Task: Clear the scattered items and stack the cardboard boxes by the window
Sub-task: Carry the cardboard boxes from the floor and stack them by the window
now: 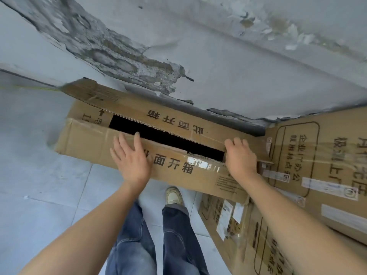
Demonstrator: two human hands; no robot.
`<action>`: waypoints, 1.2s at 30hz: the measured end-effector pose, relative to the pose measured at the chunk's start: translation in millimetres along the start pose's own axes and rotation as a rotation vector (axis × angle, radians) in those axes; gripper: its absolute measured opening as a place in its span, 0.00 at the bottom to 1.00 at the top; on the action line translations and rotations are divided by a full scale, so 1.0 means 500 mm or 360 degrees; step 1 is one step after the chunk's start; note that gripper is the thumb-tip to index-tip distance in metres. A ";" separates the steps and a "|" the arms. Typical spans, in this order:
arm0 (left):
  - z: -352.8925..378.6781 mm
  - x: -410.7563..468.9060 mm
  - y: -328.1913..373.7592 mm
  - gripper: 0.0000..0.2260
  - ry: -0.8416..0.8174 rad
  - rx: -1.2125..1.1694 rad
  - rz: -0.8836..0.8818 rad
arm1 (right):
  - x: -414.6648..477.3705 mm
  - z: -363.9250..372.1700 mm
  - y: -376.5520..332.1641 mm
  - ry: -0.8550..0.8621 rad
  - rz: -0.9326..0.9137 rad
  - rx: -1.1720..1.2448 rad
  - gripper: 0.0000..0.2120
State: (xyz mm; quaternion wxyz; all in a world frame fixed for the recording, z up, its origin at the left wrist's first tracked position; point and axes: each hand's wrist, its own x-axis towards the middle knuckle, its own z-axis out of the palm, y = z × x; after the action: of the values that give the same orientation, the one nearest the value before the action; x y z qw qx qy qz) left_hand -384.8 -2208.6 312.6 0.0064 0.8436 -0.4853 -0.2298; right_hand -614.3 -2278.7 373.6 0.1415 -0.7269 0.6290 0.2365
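A long cardboard box lies against a peeling wall, flaps gaping; the left hand presses flat, fingers spread, on the near flap, the right hand curls over its end, seemingly closing it, which next calls for a two-handed lift onto neighbouring boxes.

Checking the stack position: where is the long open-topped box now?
The long box lies centre of the head view, along the peeling wall, its right end beside the larger box.
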 end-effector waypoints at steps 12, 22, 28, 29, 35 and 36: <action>0.041 0.005 -0.050 0.35 -0.0381 0.0120 -0.0378 | 0.004 0.131 -0.035 -0.0731 0.0013 0.0072 0.40; -0.152 -0.022 -0.117 0.24 -0.0765 0.0095 -0.0166 | -0.104 -0.013 -0.063 -0.0684 0.0033 0.0460 0.37; -0.305 -0.165 -0.122 0.17 -0.0435 -0.0577 -0.0451 | -0.239 -0.126 -0.099 -0.0537 -0.0153 0.1049 0.28; -0.329 -0.197 -0.122 0.15 -0.0351 -0.0690 -0.0499 | -0.259 -0.142 -0.105 -0.0511 -0.0227 0.1053 0.25; -0.388 -0.410 -0.159 0.09 0.0027 -0.1383 -0.0855 | -0.348 -0.183 -0.131 -0.0490 -0.0587 0.1023 0.19; -0.387 -0.445 -0.161 0.08 0.0069 -0.1457 -0.0918 | -0.362 -0.184 -0.138 -0.0499 -0.0625 0.1025 0.18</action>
State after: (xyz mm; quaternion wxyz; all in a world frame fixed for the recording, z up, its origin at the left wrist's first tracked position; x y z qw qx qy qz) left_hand -337.0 -2024.3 551.4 0.3200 0.8581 -0.0842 -0.3927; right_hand -548.9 -2159.8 539.6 0.4986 -0.7069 0.4909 0.1038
